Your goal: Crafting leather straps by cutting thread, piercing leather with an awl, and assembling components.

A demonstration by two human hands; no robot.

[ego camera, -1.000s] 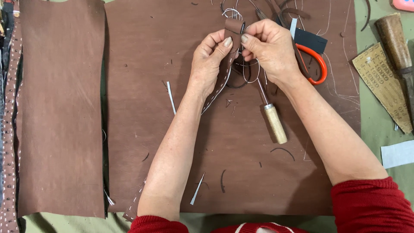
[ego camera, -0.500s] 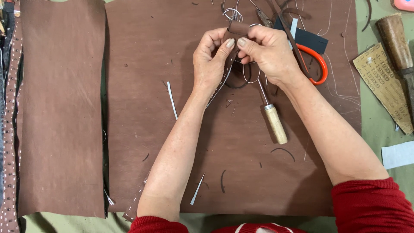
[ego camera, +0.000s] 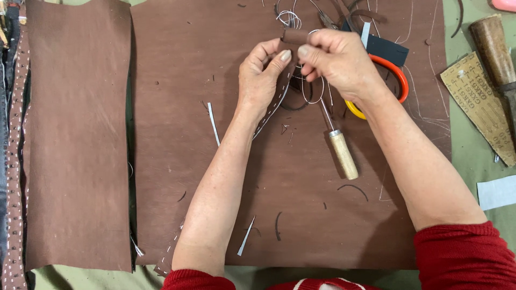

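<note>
Both hands meet near the top middle over a large brown leather sheet (ego camera: 215, 70). My left hand (ego camera: 262, 75) and my right hand (ego camera: 336, 62) pinch the upper end of a narrow brown leather strap (ego camera: 294, 36) with white stitching. The strap runs down under my left forearm to the table's front edge. Thin white thread loops (ego camera: 312, 91) hang below my fingers. An awl with a pale wooden handle (ego camera: 343, 154) lies just below my right hand.
A second brown leather sheet (ego camera: 78, 134) lies at the left, with stitched straps (ego camera: 13, 161) along the far left edge. Orange-handled scissors (ego camera: 395, 80) sit behind my right wrist. A wooden-handled tool (ego camera: 492, 45) and a printed card (ego camera: 478, 104) lie at right. Leather scraps are scattered about.
Both hands have shifted slightly up and closer together, and the strap's end is now folded between the fingertips. The awl and scissors have not moved.
</note>
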